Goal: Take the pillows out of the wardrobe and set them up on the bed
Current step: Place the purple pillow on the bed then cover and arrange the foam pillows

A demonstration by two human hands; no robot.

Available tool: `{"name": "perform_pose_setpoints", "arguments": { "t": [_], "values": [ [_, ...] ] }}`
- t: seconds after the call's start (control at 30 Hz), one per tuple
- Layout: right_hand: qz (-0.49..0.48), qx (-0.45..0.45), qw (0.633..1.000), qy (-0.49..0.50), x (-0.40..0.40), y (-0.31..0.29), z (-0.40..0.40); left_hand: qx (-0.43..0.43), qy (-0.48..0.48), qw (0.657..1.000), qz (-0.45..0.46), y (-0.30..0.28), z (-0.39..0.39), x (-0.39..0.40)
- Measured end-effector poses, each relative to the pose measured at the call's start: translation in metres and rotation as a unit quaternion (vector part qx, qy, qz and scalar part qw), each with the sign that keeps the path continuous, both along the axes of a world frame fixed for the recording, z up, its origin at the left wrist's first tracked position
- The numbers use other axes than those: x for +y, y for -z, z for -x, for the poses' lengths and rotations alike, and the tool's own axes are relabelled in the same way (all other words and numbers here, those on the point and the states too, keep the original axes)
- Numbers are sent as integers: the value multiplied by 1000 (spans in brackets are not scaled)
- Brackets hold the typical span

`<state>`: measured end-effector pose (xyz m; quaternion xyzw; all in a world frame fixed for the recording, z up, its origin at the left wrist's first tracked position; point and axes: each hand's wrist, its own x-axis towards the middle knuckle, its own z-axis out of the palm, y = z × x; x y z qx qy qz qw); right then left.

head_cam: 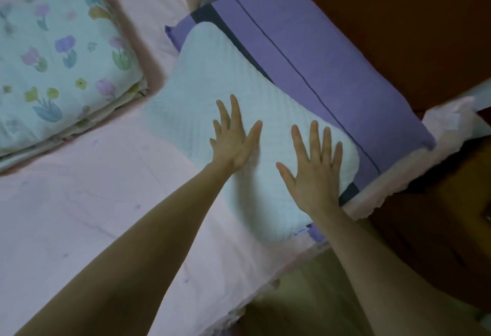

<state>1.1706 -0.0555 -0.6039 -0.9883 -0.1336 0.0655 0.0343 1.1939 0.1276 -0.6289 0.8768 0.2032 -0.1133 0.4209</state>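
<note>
The white pillow (212,102) lies near the bed's (79,216) head-end corner, partly overlapping the purple pillow (318,70) against the headboard (398,30). Both hands are spread flat, holding nothing: the left hand (235,141) and right hand (314,173) rest palm-down on the white pillow. It looks soft, light and yielding, best gripped at its short ends. Its long axis runs along the headboard, parallel to the purple pillow.

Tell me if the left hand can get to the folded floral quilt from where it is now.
Probably yes. The left hand lies flat and open on the white pillow, holding nothing, and only bare pink sheet lies between it and the floral quilt to its left.
</note>
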Motion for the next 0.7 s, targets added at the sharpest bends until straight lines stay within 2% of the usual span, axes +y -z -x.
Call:
{"name": "perform_pose_setpoints", "arguments": {
  "t": [0.13,0.23,0.37,0.43,0.5,0.63,0.7],
  "values": [
    [12,34,999,17,-3,13,-5,6,16,1000,23,5,-9,-2],
    [25,69,997,16,2,-1,-3,39,51,998,24,-15,-5,11],
    [48,155,987,16,4,-40,-1,104,157,979,-75,-52,23,52],
    [86,174,981,10,15,-68,2,134,175,969,-113,-72,49,77],
    [115,155,980,-39,33,-92,9,145,153,969,-129,-93,79,106],
    [82,239,963,-100,111,-134,36,167,88,971,-148,-134,149,173],
    [80,246,953,-156,166,-148,58,176,58,971,-149,-151,193,207]
  ]
}}
